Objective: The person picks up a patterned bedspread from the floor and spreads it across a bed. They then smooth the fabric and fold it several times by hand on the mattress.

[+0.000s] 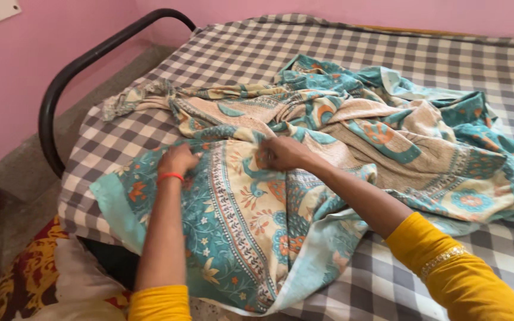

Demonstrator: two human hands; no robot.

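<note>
A teal and cream patterned bedsheet [352, 137] lies crumpled across a bed with a grey checked mattress [257, 53]. My left hand [176, 159], with a red band at the wrist, presses on the sheet's near left part, fingers curled into the fabric. A pinch of the sheet near its middle fold is gripped in my right hand [284, 153]. Both arms wear yellow sleeves. One corner of the sheet hangs over the mattress's near edge.
A black curved metal bed rail [72, 71] stands at the left end of the bed. Pink walls run behind and to the left. A red, yellow and white cloth [37, 279] lies at the lower left beside the bed.
</note>
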